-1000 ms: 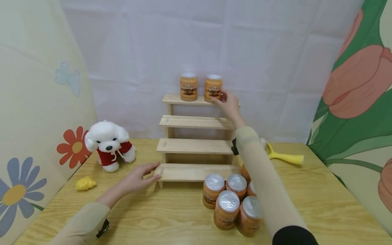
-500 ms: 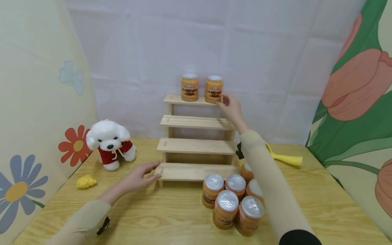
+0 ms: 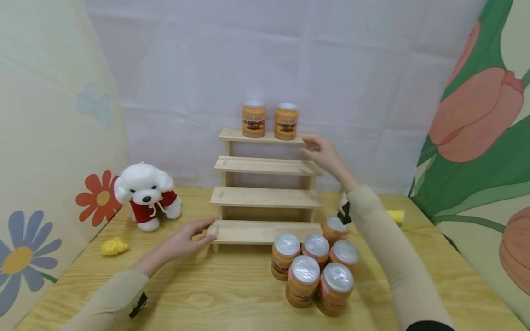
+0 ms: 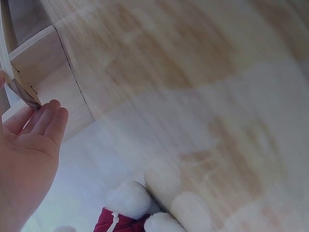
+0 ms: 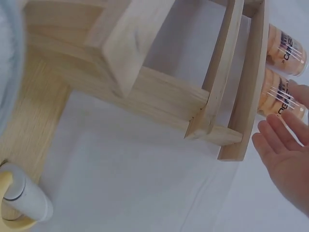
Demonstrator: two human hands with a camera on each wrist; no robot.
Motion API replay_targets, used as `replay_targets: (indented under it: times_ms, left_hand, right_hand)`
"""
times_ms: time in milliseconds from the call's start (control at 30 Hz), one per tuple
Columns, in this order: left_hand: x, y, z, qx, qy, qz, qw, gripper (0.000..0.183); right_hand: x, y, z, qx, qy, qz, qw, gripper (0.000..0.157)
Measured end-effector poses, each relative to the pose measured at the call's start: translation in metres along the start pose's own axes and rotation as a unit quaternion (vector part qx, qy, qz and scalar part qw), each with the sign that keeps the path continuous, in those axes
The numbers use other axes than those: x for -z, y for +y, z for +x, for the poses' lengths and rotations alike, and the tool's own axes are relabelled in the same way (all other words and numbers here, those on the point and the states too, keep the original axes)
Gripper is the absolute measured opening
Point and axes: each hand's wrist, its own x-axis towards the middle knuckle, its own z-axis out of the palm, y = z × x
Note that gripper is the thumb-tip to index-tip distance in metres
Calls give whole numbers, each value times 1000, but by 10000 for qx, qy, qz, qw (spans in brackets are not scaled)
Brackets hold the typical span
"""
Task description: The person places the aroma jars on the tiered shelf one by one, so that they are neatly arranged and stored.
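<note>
In the head view a four-step wooden display stand (image 3: 265, 197) stands on the table. My left hand (image 3: 184, 239) holds the left end of its lowest step, thumb at the front and fingers behind; in the left wrist view its fingertips (image 4: 59, 112) lie against the wood. Two orange cans, a left one (image 3: 254, 120) and a right one (image 3: 286, 122), stand upright on the top step. My right hand (image 3: 325, 155) is just right of and below the right can, holding nothing, fingers loosely bent. Several more orange cans with silver lids (image 3: 302, 282) are grouped before the stand's right end.
A white plush dog (image 3: 146, 195) in red clothing sits on the table (image 3: 198, 294) at left, with a yellow yarn bundle (image 3: 114, 246) before it. Behind my right sleeve is a yellow handle (image 3: 396, 216). White cloth hangs behind the stand.
My right hand has let go of the right can on the top step and drawn back to the right and down. The can stays there. My left hand has kept its place.
</note>
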Motion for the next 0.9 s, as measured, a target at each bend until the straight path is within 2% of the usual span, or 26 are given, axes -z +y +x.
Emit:
replay_targets:
  times_ms: [100, 167, 333, 400, 500, 733, 900]
  left_hand:
    - [0, -1, 1, 29, -3, 13, 10000, 58]
    - [1, -2, 1, 51, -4, 13, 10000, 58]
    - [2, -3, 0, 65, 7, 15, 10000, 59]
    - [2, -3, 1, 53, 9, 17, 10000, 59]
    - [3, -4, 2, 50, -3, 10, 10000, 59]
    - [9, -8, -3, 167, 32, 60, 9998, 58]
    - [13, -9, -6, 234, 74, 107, 9996, 58]
  right_hand:
    - [5, 4, -11, 30, -93, 79, 9999, 47]
    - [9, -3, -21, 29, -156, 170, 9997, 48]
    - [12, 4, -37, 155, -95, 272, 9995, 48]
    - [12, 17, -40, 195, -53, 291, 9994, 49]
    - [16, 19, -51, 183, -82, 316, 9993, 50]
    - [17, -6, -82, 233, -250, 212, 9992, 47]
    - [14, 0, -97, 172, -433, 267, 9986, 47]
